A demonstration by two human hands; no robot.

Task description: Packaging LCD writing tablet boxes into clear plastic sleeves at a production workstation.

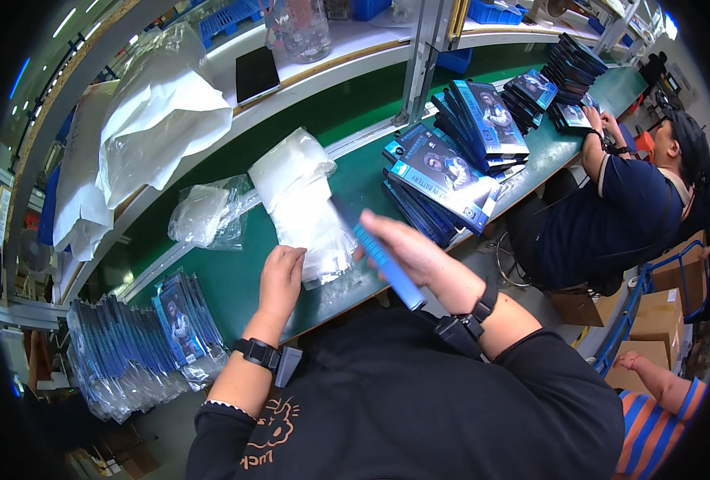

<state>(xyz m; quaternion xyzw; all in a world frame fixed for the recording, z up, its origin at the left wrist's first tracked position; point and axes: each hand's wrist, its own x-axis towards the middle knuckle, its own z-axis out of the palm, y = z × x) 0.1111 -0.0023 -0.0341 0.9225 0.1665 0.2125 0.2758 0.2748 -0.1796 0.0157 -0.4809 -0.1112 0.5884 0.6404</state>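
Observation:
A thin blue box (387, 264), slightly blurred and seen edge-on, is gripped in my right hand (411, 250) and tilted above the near edge of the green table. To its left lies a stack of clear plastic bags (300, 204), with loose open ends toward me. My left hand (281, 276) is at the left edge of these bags, its thumb and fingers closed on the edge of a plastic bag. Piles of similar blue boxes (443, 172) stand to the right of the bags. At the left, a row of bagged boxes (127, 340) stands on edge.
A crumpled clear plastic bag (207, 212) lies left of the stack. White plastic sheeting (163, 128) hangs over the shelf, which bears a black tablet-like slab (256, 74) and a clear jug (303, 32). A co-worker (623, 200) sits at the right, handling boxes.

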